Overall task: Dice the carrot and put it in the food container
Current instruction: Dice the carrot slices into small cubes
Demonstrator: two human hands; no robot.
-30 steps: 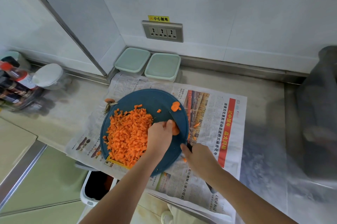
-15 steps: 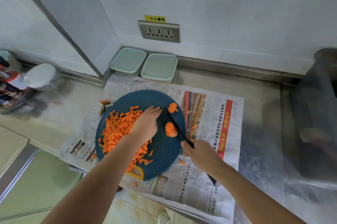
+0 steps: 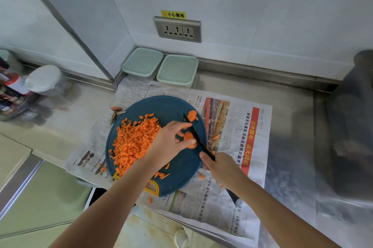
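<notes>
Pinching the carrot chunk (image 3: 188, 137) just beside the knife (image 3: 195, 134) the right hand (image 3: 223, 169) grips, the left hand (image 3: 168, 143) risks a nicked fingertip if that round piece rolls (lidded food containers (image 3: 177, 70) wait beyond both hands).

Left forearm (image 3: 113, 203) comes in from 7 o'clock, heading toward 1 o'clock, bare, wrist straight. Left hand (image 3: 168, 143) is palm-down, back of hand to camera, with its fingers (image 3: 184, 126) reaching out toward 3 o'clock. Index on top and thumb underneath pinch a carrot slice (image 3: 188, 137) at its edges; fingertips slightly blurred. Right forearm (image 3: 282, 213) comes in from 5 o'clock, heading toward 11 o'clock. Right hand (image 3: 223, 169) is curled round the handle of a knife (image 3: 196, 136), knuckles up, grip set far forward near the blade, which points to 11 o'clock. Hands are close together, not touching; the left sits at 10 o'clock of the right.
</notes>
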